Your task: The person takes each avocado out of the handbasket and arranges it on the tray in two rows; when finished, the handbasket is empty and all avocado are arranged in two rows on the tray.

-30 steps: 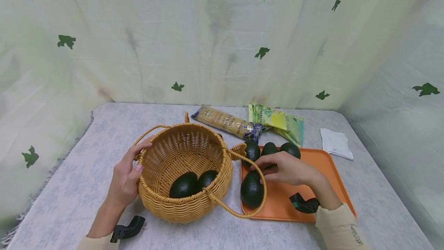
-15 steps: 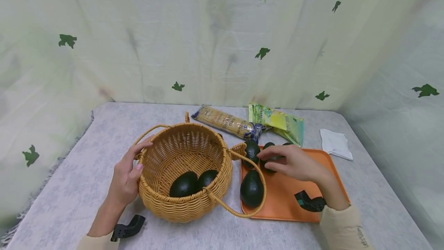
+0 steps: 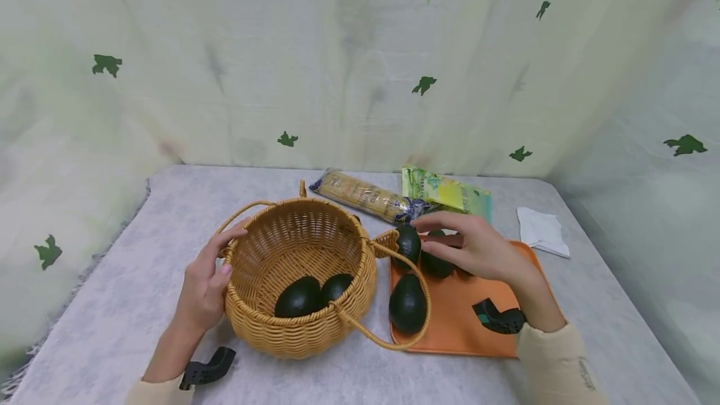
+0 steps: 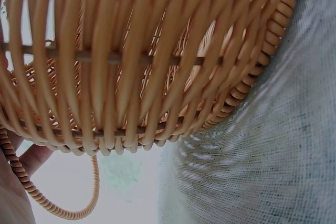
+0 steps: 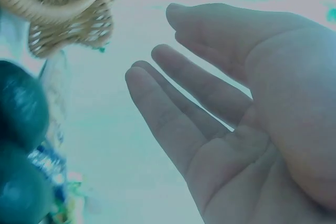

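Observation:
My left hand [image 3: 202,289] holds the left side of a round wicker basket [image 3: 295,337], thumb at the rim. Inside the basket lie two dark green avocados, one at the front [image 3: 298,297] and a smaller-looking one [image 3: 336,287] beside it. To the right, my right hand [image 3: 478,247] hovers over an orange tray [image 3: 461,327], fingers extended and apart, holding nothing in the right wrist view. Below and left of its fingertips are a back-left avocado [image 3: 408,245] and a middle avocado [image 3: 435,262]. Another is mostly hidden by the hand. A front avocado [image 3: 407,305] shows through the basket's handle loop [image 3: 388,345].
Behind the tray lie a clear pack of noodles [image 3: 362,195] and green-yellow packets [image 3: 441,188]. A white tissue packet [image 3: 542,231] sits at the right. The basket's right handle overhangs the tray's left edge.
My right hand has moved off the front avocado, first rightward, then up towards the back of the tray. The front avocado stays on the tray. My left hand and the basket stay put.

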`<state>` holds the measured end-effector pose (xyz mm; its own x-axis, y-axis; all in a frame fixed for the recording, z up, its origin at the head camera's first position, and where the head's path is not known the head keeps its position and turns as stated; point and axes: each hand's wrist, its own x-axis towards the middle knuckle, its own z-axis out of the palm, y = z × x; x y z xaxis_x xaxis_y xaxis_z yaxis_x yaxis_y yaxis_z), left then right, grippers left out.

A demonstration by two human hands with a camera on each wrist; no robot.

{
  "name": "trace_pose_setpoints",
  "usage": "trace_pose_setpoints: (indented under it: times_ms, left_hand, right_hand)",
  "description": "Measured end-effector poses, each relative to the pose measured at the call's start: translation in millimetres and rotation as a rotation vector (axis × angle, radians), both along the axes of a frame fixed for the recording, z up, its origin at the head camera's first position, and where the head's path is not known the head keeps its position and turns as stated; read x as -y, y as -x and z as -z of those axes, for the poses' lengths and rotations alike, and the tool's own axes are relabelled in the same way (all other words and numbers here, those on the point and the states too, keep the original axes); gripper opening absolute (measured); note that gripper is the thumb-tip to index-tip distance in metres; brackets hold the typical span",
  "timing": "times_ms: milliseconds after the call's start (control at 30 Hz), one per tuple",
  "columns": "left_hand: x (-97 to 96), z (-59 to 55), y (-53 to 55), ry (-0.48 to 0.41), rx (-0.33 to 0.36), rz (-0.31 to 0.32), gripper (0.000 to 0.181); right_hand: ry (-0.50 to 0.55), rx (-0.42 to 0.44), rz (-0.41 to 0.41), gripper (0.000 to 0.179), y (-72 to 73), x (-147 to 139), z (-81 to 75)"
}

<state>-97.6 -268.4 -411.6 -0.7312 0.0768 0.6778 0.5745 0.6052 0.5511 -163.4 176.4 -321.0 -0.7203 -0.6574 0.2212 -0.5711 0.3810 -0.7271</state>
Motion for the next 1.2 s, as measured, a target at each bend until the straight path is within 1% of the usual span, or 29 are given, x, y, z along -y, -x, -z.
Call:
trace_pose_setpoints:
  times_ms: [133,333,467,633,800,967,1067,1200]
  left_hand:
    - [0.5,-0.6,0.6,-0.003,-0.009,0.012,0.054]
    - [1.0,0.4,-1.0,-0.001,-0.002,-0.005,0.054]
    - [1.3,0.9,0.0,-0.006,-0.023,0.002,0.054]
    - [0.7,1.4,1.1,-0.007,-0.033,0.005,0.054]
    - [0.3,2.5,2.1,-0.008,-0.042,0.02,0.054]
    - [-0.2,3.4,1.8,-0.029,-0.054,0.038,0.052]
    - [-0.3,3.4,0.9,-0.032,-0.055,0.036,0.052]
    - [-0.5,2.7,1.6,-0.024,-0.054,0.032,0.052]
  right_hand:
    - [-0.004,-0.016,-0.016,0.04,-0.1,11.9,-13.0]
    - [-0.043,-0.048,-0.062,0.045,-0.2,38.7,-33.0]
    - [-0.039,-0.024,-0.099,0.045,2.1,58.6,-41.0]
    - [-0.003,-0.016,-0.162,0.045,6.9,81.0,-42.4]
    - [-0.018,-0.013,-0.205,0.045,8.8,100.6,-41.8]
    - [-0.018,-0.03,-0.228,0.045,9.6,117.8,-42.5]
    - [-0.031,-0.073,-0.231,0.044,11.6,127.4,-42.1]
    - [-0.044,-0.082,-0.244,0.044,15.2,138.6,-41.0]
